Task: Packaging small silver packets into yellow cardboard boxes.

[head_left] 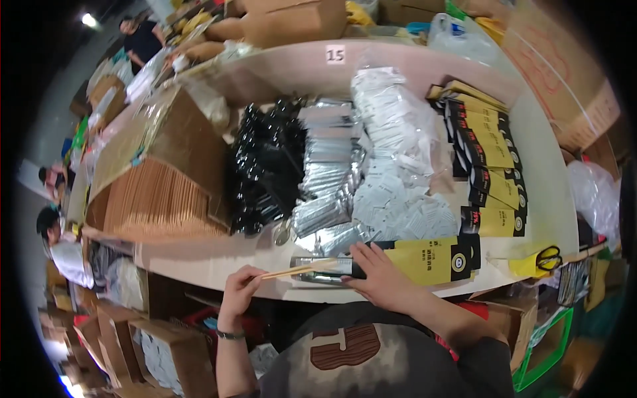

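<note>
My left hand [244, 286] is closed, its thumb and fingertips pinching one end of a thin tan strip [292, 271] that looks like wooden chopsticks. The strip points right, over a flat silver-and-clear packet [318, 277] at the table's near edge. My right hand [379, 275] grips the left end of a yellow and black flat package [424, 262], fingers over the far side and thumb on the near side. The strip's far tip reaches close to my right fingers; whether it touches the package I cannot tell.
A cardboard box [152, 119] of stacked tan strips stands left. Beyond my hands lie black-wrapped items [265, 159], silver packets [328, 166], white packets [398, 199] and yellow-black packages [494, 159]. Black-handled scissors [548, 259] lie right. A raised rim [292, 60] bounds the table's far side.
</note>
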The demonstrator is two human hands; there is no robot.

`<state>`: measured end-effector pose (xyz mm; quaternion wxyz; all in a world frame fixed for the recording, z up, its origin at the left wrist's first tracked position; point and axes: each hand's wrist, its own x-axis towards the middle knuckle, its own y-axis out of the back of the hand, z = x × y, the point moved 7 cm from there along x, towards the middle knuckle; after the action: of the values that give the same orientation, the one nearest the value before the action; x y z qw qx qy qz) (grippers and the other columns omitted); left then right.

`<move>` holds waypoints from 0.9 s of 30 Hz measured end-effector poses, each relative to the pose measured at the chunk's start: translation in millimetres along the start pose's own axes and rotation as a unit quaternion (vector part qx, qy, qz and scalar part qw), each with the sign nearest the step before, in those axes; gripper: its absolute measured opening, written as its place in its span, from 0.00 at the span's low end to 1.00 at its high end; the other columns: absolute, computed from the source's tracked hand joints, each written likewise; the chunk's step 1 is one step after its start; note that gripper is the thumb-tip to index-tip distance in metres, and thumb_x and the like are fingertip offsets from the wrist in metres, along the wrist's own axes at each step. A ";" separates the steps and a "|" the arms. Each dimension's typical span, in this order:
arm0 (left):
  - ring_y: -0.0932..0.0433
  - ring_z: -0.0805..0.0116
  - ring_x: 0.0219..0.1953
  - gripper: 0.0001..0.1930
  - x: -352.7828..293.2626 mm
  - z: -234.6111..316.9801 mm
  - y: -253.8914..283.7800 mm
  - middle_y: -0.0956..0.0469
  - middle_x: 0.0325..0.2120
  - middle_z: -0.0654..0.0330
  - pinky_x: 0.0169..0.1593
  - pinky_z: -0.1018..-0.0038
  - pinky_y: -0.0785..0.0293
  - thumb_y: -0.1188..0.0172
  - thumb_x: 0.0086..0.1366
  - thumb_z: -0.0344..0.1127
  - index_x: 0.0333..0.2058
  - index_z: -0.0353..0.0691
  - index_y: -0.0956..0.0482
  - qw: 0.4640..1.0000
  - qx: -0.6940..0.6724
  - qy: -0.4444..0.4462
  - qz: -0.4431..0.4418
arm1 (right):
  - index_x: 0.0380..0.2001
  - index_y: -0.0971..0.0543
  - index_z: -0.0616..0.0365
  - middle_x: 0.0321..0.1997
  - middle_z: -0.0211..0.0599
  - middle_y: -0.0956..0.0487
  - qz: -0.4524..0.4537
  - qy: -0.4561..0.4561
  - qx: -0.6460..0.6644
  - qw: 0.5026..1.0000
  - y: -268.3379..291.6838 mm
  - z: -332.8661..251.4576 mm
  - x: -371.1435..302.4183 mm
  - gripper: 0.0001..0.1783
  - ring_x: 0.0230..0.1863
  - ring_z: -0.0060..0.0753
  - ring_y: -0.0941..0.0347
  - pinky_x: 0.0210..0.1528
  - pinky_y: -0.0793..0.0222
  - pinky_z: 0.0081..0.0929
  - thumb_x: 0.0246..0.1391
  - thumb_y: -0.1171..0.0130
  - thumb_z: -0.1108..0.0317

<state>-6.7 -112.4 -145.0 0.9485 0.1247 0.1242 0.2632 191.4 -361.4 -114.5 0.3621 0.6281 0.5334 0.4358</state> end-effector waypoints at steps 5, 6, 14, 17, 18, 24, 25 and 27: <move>0.22 0.76 0.32 0.06 12.1 -7.3 6.5 0.17 0.31 0.61 0.38 0.79 0.26 0.38 0.65 0.26 0.40 0.32 0.17 0.990 0.141 0.022 0.014 | 0.51 0.19 0.45 0.67 0.63 0.37 -0.027 -0.005 0.013 1.000 -0.8 -6.0 6.3 0.19 0.68 0.66 0.42 0.69 0.44 0.56 0.54 0.38 0.65; 0.21 0.76 0.32 0.07 14.7 -10.1 -1.3 0.17 0.31 0.60 0.38 0.78 0.24 0.37 0.65 0.27 0.40 0.33 0.17 0.992 0.125 0.017 0.017 | 0.51 0.19 0.45 0.67 0.63 0.37 -0.023 -0.002 0.006 1.000 -0.1 -4.9 10.6 0.19 0.68 0.66 0.42 0.69 0.44 0.56 0.54 0.38 0.65; 0.24 0.51 0.30 0.21 14.8 41.2 -98.2 0.25 0.27 0.53 0.33 0.61 0.27 0.29 0.55 0.51 0.35 0.41 0.26 0.912 0.364 -0.095 0.162 | 0.50 0.25 0.63 0.54 0.65 0.28 0.075 0.030 0.033 0.996 -13.3 -16.0 9.8 0.23 0.59 0.66 0.34 0.65 0.40 0.53 0.50 0.40 0.67; 0.25 0.50 0.40 0.34 8.2 14.8 -98.7 0.25 0.36 0.47 0.44 0.61 0.27 0.24 0.48 0.52 0.42 0.30 0.27 0.925 0.340 -0.004 0.170 | 0.40 0.25 0.59 0.50 0.58 0.28 0.037 0.004 0.000 0.999 -2.7 -22.4 5.5 0.20 0.57 0.59 0.33 0.61 0.38 0.52 0.45 0.33 0.60; 0.25 0.49 0.41 0.33 8.6 6.5 -99.2 0.25 0.37 0.47 0.45 0.60 0.27 0.25 0.50 0.50 0.45 0.29 0.27 0.926 0.333 -0.013 0.175 | 0.38 0.25 0.58 0.49 0.55 0.28 0.031 -0.007 0.006 0.999 -5.8 -22.9 6.2 0.19 0.56 0.57 0.33 0.59 0.36 0.50 0.45 0.33 0.61; 0.25 0.57 0.53 0.33 18.3 -1.2 -160.2 0.25 0.51 0.47 0.57 0.64 0.29 0.35 0.62 0.33 0.64 0.34 0.37 0.994 0.062 -0.063 -0.069 | 0.39 0.26 0.57 0.44 0.46 0.27 0.127 0.043 0.015 0.991 -21.4 -11.9 16.3 0.19 0.50 0.48 0.30 0.53 0.33 0.42 0.45 0.34 0.63; 0.25 0.57 0.53 0.33 19.2 0.2 -156.2 0.25 0.51 0.47 0.57 0.64 0.29 0.35 0.62 0.33 0.64 0.34 0.37 0.993 0.066 -0.062 -0.073 | 0.40 0.27 0.57 0.43 0.45 0.26 0.130 0.044 0.040 0.990 -19.1 -9.3 16.5 0.19 0.49 0.47 0.29 0.53 0.32 0.41 0.44 0.35 0.65; 0.26 0.62 0.56 0.35 24.9 9.0 -156.7 0.26 0.54 0.50 0.59 0.64 0.30 0.39 0.65 0.28 0.68 0.37 0.44 0.958 -0.192 0.138 -0.160 | 0.42 0.26 0.58 0.43 0.45 0.26 0.134 0.033 0.032 0.990 -18.3 -4.5 16.5 0.21 0.49 0.48 0.29 0.53 0.32 0.41 0.43 0.35 0.65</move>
<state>90.1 -230.9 -188.1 0.9580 -0.1185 0.2194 0.1414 181.6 -342.1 -127.1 0.2625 0.6902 0.4697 0.4838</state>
